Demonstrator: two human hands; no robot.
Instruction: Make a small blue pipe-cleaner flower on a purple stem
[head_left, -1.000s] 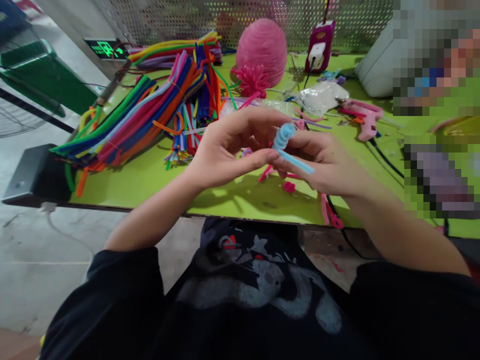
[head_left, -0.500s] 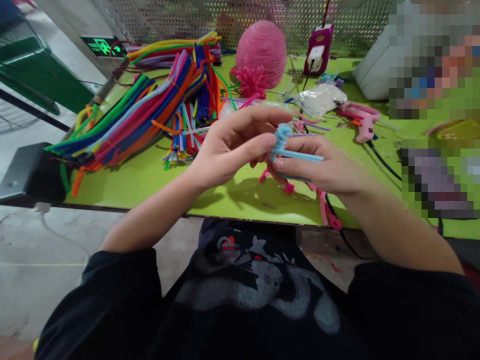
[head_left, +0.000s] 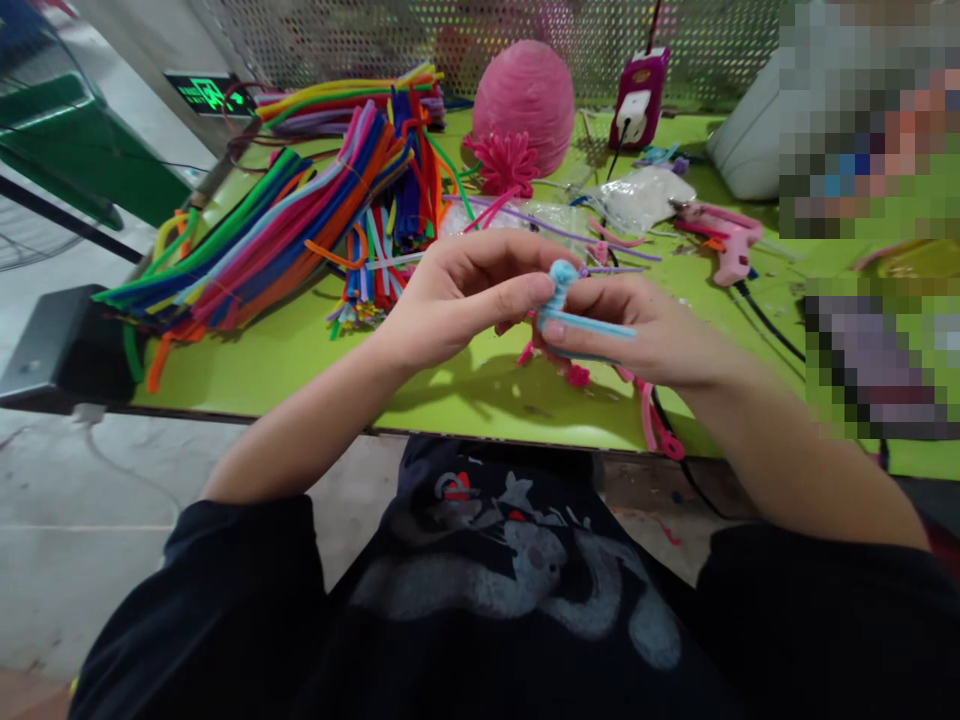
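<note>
Both hands meet over the front of the green table, around a light blue pipe cleaner (head_left: 592,326) whose upper part is coiled into a small knob. With thumb and bent fingers, my left hand (head_left: 476,290) pinches the coiled end from the left. My right hand (head_left: 630,315) grips the lower part, and a straight length of the stem lies across its fingers. Some fingertips of each hand are hidden behind the coil. Small pink pipe cleaner pieces (head_left: 577,376) lie on the table just below the hands.
Bundles of coloured pipe cleaners (head_left: 277,235) cover the table's left side. Behind the hands stands a pink ball (head_left: 523,105) with a pink looped flower (head_left: 506,163). A pink glue gun (head_left: 727,240), a clear plastic bag (head_left: 649,197) and a purple power socket (head_left: 639,100) sit at right.
The coiled blue end has dropped slightly and my left fingers have closed down nearer to it. The straight stem now lies flatter along my right fingers.
</note>
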